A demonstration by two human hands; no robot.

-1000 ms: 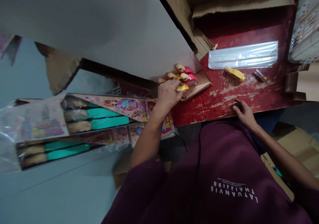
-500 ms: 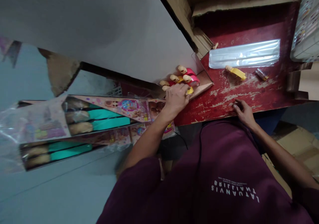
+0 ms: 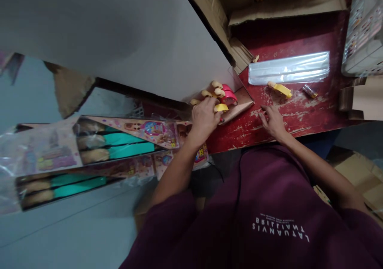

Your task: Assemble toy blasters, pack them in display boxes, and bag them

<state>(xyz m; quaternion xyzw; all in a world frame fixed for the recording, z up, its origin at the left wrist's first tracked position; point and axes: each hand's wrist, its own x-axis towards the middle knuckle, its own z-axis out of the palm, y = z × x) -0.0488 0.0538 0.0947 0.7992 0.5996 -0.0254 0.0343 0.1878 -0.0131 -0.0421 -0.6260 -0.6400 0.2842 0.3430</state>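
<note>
My left hand [image 3: 206, 115] is at the open end of a cardboard box [image 3: 239, 107], fingers curled down on a small toy that they mostly hide. A yellow toy body [image 3: 221, 108] shows at its fingertips, and a red tip sticks out below them. Beside it are several toys with tan animal-like heads [image 3: 217, 85] and a pink-bodied toy [image 3: 229, 97]. Over the red tabletop [image 3: 239, 135], my right hand [image 3: 273, 122] is empty with thumb and fingers apart. Beyond it lies another yellow toy with a tan head [image 3: 281, 90].
A stack of clear plastic sleeves [image 3: 289, 69] and a small cylinder [image 3: 309, 91] lie on the table. A white perforated basket [image 3: 359, 42] stands at the right, a cardboard carton [image 3: 287, 14] at the back. Packed boxes with teal toys [image 3: 131, 143] lie at the left.
My right hand has moved left and farther onto the table. My left hand has drawn slightly back toward me; more of the yellow toy and a red tip now show beside it.
</note>
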